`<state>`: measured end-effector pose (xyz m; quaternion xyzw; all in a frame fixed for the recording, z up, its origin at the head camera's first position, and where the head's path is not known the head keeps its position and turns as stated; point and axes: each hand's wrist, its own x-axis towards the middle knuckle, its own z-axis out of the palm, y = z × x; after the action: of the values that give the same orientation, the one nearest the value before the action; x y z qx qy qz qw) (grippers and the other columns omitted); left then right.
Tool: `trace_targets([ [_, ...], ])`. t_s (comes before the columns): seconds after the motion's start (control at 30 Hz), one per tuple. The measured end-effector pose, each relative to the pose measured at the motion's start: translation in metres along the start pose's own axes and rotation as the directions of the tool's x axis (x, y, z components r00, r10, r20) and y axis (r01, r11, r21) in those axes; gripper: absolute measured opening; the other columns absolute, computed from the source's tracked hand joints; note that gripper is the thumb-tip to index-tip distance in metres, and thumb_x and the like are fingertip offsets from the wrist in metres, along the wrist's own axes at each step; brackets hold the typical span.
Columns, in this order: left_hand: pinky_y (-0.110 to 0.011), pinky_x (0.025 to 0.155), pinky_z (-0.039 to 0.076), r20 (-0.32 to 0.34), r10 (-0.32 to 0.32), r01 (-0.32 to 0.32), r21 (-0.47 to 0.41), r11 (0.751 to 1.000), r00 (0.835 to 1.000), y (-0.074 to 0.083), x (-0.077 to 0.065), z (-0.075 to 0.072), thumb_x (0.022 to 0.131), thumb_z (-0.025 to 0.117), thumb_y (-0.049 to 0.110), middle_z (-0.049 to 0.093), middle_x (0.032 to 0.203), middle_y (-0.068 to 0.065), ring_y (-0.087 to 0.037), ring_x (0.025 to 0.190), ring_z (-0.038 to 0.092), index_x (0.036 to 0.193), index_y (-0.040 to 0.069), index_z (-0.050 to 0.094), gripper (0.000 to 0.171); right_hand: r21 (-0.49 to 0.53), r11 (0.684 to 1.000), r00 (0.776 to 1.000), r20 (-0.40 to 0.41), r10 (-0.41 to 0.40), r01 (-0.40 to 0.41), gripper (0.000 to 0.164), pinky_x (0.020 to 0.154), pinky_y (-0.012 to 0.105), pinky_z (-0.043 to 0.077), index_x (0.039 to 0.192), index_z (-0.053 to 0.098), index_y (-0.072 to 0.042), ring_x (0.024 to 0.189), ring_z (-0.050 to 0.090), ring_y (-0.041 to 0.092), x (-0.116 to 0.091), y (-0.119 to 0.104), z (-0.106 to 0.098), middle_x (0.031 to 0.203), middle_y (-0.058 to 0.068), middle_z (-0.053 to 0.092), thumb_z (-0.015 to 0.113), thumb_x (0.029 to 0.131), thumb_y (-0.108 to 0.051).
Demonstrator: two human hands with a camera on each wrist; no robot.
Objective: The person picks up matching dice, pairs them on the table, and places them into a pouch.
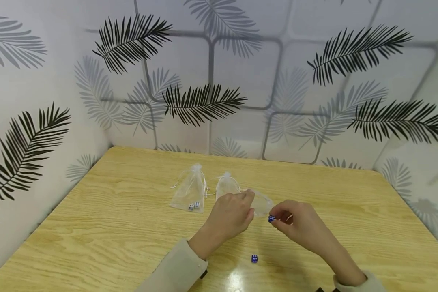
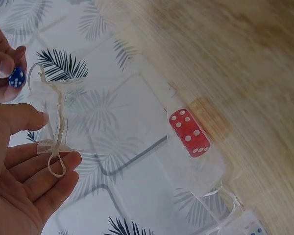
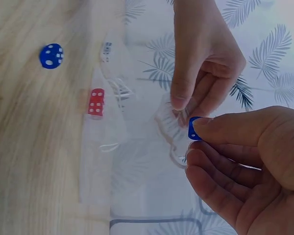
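My left hand [image 1: 230, 215] pinches the mouth edge of a sheer white drawstring bag [image 2: 98, 115], whose cord loop hangs by the fingers. Close to that mouth, my right hand [image 1: 308, 225] pinches a blue die [image 3: 193, 128] with white pips between thumb and fingertips. The die is outside the bag. A second blue die [image 1: 254, 258] lies on the table, nearer to me. Another sheer bag [image 1: 226, 184] with red dice [image 2: 190, 133] in it lies behind my left hand, partly hidden by it in the head view.
Farther left lies a sheer drawstring bag [image 1: 186, 198] with white dice [image 1: 194, 206] inside and its cords spread out. The wooden table [image 1: 95, 227] ends at a leaf-patterned wall covering [image 1: 244, 73] at the back and sides.
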<state>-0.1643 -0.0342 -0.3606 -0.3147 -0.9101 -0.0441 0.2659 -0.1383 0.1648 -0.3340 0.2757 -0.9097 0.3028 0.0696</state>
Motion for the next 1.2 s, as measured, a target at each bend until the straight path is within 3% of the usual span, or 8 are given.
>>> trace_targets([
  [0.33,-0.021,0.059,0.053,0.005,0.008,-0.008,0.001,1.0,1.0,0.004,0.0,0.0,0.087,0.067,0.026,0.072,0.108,-0.003,-0.014,0.068,0.068,0.109,0.006,0.064,0.029,-0.057,0.998,0.992,-0.123,-0.034,0.027,0.014,0.058,0.019,0.05,0.086,0.073,-0.01,0.065,0.051,0.002,0.011,-0.003,0.002,0.079,-0.003,0.062,0.076,0.076,0.0],
  [0.6,-0.02,0.059,0.053,-0.003,0.019,-0.019,-0.005,1.0,1.0,0.005,-0.001,0.001,0.087,0.068,0.026,0.072,0.109,-0.003,-0.012,0.067,0.067,0.108,0.007,0.064,0.029,-0.135,0.991,0.979,-0.2,-0.034,0.007,0.013,0.061,0.028,0.05,0.084,0.073,-0.012,0.077,0.055,0.016,0.016,0.0,0.011,0.09,0.005,0.058,0.078,0.075,-0.004],
  [0.93,-0.018,0.052,0.049,-0.015,0.016,-0.016,-0.023,1.0,1.0,0.007,0.0,0.0,0.087,0.068,0.024,0.072,0.107,-0.002,-0.012,0.061,0.064,0.108,0.008,0.065,0.027,-0.178,0.984,0.979,-0.201,-0.013,-0.023,0.016,0.075,0.042,0.055,0.086,0.072,-0.008,0.09,0.066,0.027,0.016,0.0,0.017,0.1,0.006,0.066,0.078,0.073,-0.001],
  [1.2,-0.019,0.054,0.051,0.007,0.002,-0.002,-0.023,1.0,1.0,0.007,0.0,-0.002,0.087,0.066,0.024,0.071,0.11,-0.003,-0.014,0.065,0.067,0.111,0.007,0.065,0.029,-0.215,0.977,0.979,-0.2,-0.024,-0.02,0.02,0.066,0.034,0.054,0.09,0.071,-0.008,0.079,0.065,0.02,0.017,0.001,0.018,0.094,0.003,0.069,0.078,0.073,0.0],
])
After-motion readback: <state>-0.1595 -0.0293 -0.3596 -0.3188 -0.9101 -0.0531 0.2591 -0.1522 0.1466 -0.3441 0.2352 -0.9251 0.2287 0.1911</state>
